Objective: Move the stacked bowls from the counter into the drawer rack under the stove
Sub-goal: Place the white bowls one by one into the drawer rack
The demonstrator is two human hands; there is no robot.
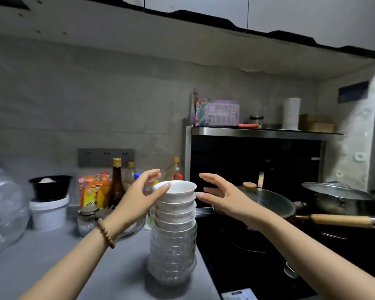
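Head view: the stacked bowls (174, 224) stand upright on the grey counter (52, 256), at its right edge just beside the black stove (258, 256). The upper bowls are white and the lower ones clear glass. They rise between the two sets of fingers.

The left hand (136, 198) is at the left of the top bowl, spread wide in a loose arch. Its thumb tip lies against that bowl's outer wall just under the rim, while its fingers (154, 172) hover above and behind the rim without closing on it. A bead bracelet (106, 233) circles that wrist.

The right hand (221, 195) mirrors it on the right, also spread and holding nothing. Its thumb tip is just beside the rim of the second bowl; whether it touches cannot be told. Its fingers (206, 176) reach forward, clear of the stack.

Beyond the right fingers a wok (268, 202) with a wooden handle sits on the stove, a lidded pot (338, 198) farther right. Behind the left fingers stand sauce bottles (116, 180), and well to their left a white tub (49, 213).
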